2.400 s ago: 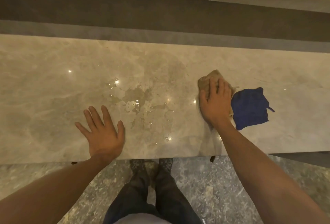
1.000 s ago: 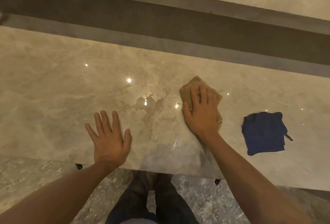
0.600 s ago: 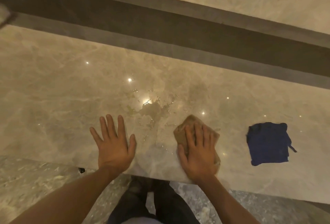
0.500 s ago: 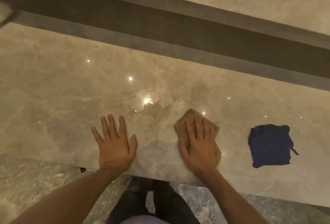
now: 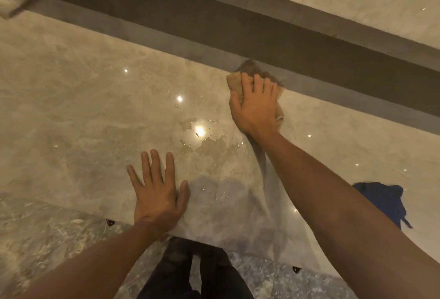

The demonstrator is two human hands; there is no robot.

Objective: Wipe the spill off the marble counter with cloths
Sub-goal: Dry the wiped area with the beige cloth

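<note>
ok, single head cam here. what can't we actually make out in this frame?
- Head view: most of the tan cloth lies under the right hand; its size and fold are hidden.
- Blue cloth: its left part is covered by the right forearm.
- Spill: glare masks its middle, so its true extent is unclear.
- Pale object at the top left corner: blurred and cut by the frame edge.

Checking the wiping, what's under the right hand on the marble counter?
A crumpled tan cloth lies under the right hand, pressed flat at the beige marble counter's far edge. Whether the marble beneath is wet is hidden.
</note>
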